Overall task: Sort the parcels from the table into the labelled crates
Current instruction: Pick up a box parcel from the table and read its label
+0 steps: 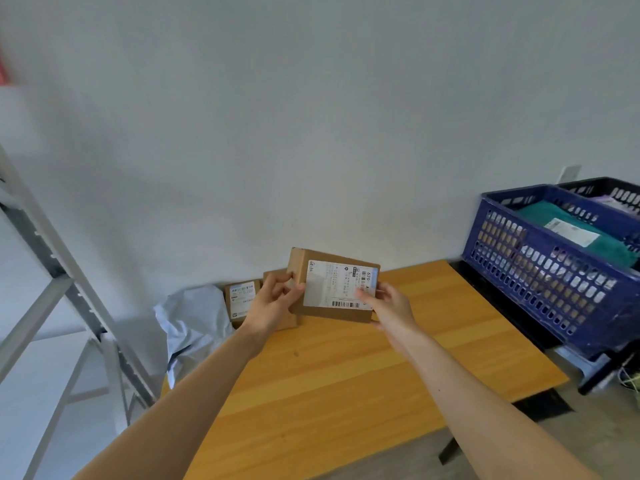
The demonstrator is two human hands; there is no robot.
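Cardboard parcel (329,289) with a white shipping label is held above the wooden surface (346,375); the left hand (273,301) grips its left end and the right hand (386,306) pinches its right end. To the right, a blue crate (502,258) holds a labelled green parcel (613,249). The black crate (595,184) behind holds a pale package (609,203). A small box (240,299) and grey mailer bag (194,323) lie by the wall.
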